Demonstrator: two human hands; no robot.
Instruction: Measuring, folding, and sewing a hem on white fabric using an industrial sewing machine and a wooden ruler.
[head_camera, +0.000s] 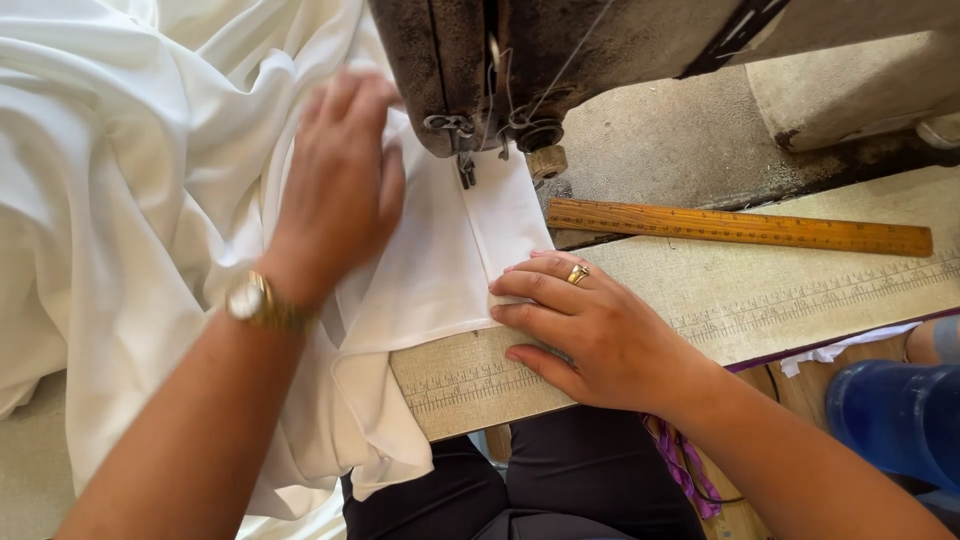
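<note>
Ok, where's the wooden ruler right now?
In the head view the wooden ruler lies on the right side of the sewing machine table, beyond the right hand and right of the machine's needle.

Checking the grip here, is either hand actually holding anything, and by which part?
Nothing is gripped. Both hands press flat on the white fabric: the left hand on the spread cloth left of the needle, the right hand with fingertips on the folded edge's near end.

Sewing machine head (520, 60) blocks ahead; bare table (800, 290) rightward lies open.
</note>
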